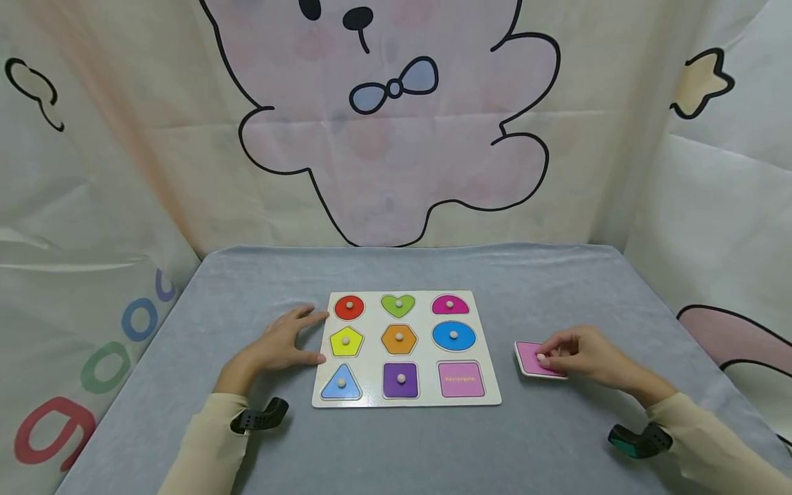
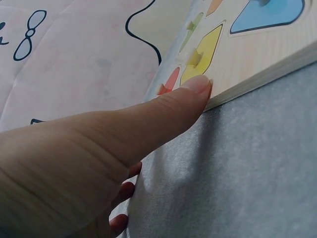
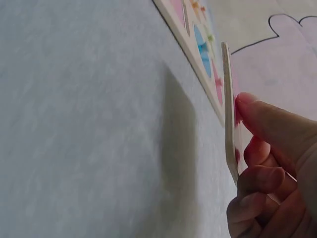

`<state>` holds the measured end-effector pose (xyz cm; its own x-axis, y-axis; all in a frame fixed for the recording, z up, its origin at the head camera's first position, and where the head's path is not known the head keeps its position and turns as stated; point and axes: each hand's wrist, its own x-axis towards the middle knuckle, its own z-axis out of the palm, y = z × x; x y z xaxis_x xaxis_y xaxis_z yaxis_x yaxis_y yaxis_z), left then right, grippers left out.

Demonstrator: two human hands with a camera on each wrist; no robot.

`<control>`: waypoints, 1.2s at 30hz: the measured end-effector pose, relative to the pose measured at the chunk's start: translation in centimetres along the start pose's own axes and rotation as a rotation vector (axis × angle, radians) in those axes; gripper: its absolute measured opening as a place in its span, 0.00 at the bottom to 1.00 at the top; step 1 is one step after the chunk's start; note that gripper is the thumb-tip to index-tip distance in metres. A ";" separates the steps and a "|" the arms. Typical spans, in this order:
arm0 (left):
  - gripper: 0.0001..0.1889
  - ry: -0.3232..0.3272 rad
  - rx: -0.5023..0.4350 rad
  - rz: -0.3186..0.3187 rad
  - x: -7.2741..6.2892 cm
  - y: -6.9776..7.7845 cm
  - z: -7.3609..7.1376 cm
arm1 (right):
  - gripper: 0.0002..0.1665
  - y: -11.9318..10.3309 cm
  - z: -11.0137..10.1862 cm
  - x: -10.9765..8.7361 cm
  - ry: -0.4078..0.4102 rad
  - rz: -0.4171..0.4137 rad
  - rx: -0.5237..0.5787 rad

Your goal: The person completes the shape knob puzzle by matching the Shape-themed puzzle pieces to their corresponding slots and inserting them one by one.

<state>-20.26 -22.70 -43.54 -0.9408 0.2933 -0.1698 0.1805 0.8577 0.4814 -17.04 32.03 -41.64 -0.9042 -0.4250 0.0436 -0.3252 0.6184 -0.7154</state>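
Observation:
A white wooden puzzle board [image 1: 372, 377] lies on the table with knobbed shapes seated in it. At its lower right corner is a pink rectangular recess [image 1: 461, 388] with a printed word. My left hand [image 1: 275, 344] rests against the board's left edge, thumb and fingers spread; in the left wrist view the thumb [image 2: 163, 116] touches the edge near the yellow pentagon [image 2: 204, 54]. To the right of the board, my right hand [image 1: 581, 357] pinches the knob of a pink rectangular puzzle piece [image 1: 528, 355]. The right wrist view shows this piece [image 3: 228, 99] edge-on, above its shadow on the cloth.
Grey cloth [image 1: 421, 454] covers the table. Seated shapes include a purple square [image 1: 392, 390], a blue triangle [image 1: 342, 390] and an orange hexagon [image 1: 391, 347]. Fabric walls with cartoon drawings surround the back and sides. Each wrist wears a dark band [image 1: 262, 416].

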 end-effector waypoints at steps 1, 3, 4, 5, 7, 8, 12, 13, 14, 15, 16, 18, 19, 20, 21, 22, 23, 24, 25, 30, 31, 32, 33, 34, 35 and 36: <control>0.47 -0.001 -0.003 0.000 0.0 0.0 0.0 | 0.05 -0.2 0.1 0.2 -0.009 -0.002 0.005; 0.47 -0.003 -0.004 0.000 -0.1 0.0 0.0 | 0.06 -0.5 0.3 0.5 -0.024 0.000 0.023; 0.47 -0.003 -0.006 0.001 -0.1 0.0 0.0 | 0.06 -0.7 0.4 0.7 -0.033 0.001 0.029; 0.47 -0.003 -0.006 0.001 -0.1 0.0 0.0 | 0.06 -0.8 0.5 0.8 -0.044 0.005 0.038; 0.47 -0.002 -0.004 0.004 -0.1 0.0 0.0 | 0.07 -1.1 0.6 1.2 -0.063 0.009 0.044; 0.47 -0.002 -0.005 0.003 -0.1 0.0 0.0 | 0.07 -1.3 0.7 1.4 -0.070 0.015 0.044; 0.47 0.002 -0.007 0.003 0.0 0.1 -0.1 | 0.08 -1.8 1.0 2.0 -0.084 0.019 0.051; 0.47 0.003 -0.007 0.003 0.0 0.1 -0.1 | 0.07 -1.9 1.1 2.2 -0.086 0.014 0.057; 0.47 0.003 -0.007 0.004 0.0 0.1 -0.1 | 0.07 -2.0 1.2 2.3 -0.087 0.008 0.062; 0.47 0.004 -0.005 0.007 0.0 0.1 -0.2 | 0.07 -2.1 1.3 2.4 -0.088 0.004 0.070; 0.47 0.005 -0.004 0.007 0.0 0.1 -0.2 | 0.07 -2.2 1.4 2.5 -0.092 0.003 0.078; 0.47 0.005 -0.001 0.007 0.0 0.1 -0.2 | 0.08 -2.4 1.6 2.6 -0.100 0.009 0.092; 0.47 0.004 0.000 0.010 0.0 0.1 -0.1 | 0.08 -2.5 1.8 2.7 -0.104 0.012 0.098; 0.47 0.003 -0.001 0.008 0.0 0.2 -0.1 | 0.08 -2.6 1.9 2.8 -0.109 0.015 0.102; 0.47 0.002 0.001 0.007 0.0 0.2 -0.1 | 0.09 -2.7 2.0 2.9 -0.113 0.019 0.102; 0.47 0.001 0.000 0.005 0.0 0.2 0.0 | 0.09 -2.8 2.1 3.0 -0.117 0.022 0.102; 0.47 0.002 -0.001 0.005 0.0 0.2 0.0 | 0.09 -2.9 2.2 3.0 -0.120 0.024 0.102; 0.47 0.001 -0.003 0.003 0.0 0.2 0.0 | 0.10 -3.1 2.3 3.1 -0.126 0.023 0.101; 0.47 0.000 -0.006 0.001 0.0 0.2 0.1 | 0.10 -3.2 2.4 3.2 -0.126 0.029 0.100; 0.47 0.001 -0.008 -0.002 0.0 0.0 0.1 | 0.10 -3.9 2.9 3.6 -0.141 0.030 0.125; 0.47 0.001 -0.009 -0.001 0.0 0.0 0.1 | 0.10 -3.9 3.1 3.6 -0.143 0.025 0.133; 0.47 0.002 -0.007 0.001 0.0 0.0 0.0 | 0.10 -4.0 3.2 3.7 -0.148 0.018 0.141; 0.47 0.003 -0.010 0.002 0.0 0.0 0.0 | 0.10 -4.0 3.3 3.8 -0.152 0.012 0.146; 0.47 0.004 -0.011 0.003 0.0 0.0 0.0 | 0.10 -4.0 3.5 3.8 -0.158 0.007 0.153; 0.47 0.005 -0.010 0.007 0.0 0.0 -0.1 | 0.10 -4.1 3.6 3.9 -0.163 0.005 0.158; 0.47 0.006 -0.008 0.013 0.0 0.0 -0.1 | 0.10 -4.1 3.8 3.9 -0.167 0.005 0.162</control>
<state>-20.27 -22.78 -43.50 -0.9401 0.3017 -0.1586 0.1901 0.8504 0.4906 -18.22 25.32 -41.19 -0.8429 -0.5341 -0.0661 -0.2605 0.5124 -0.8183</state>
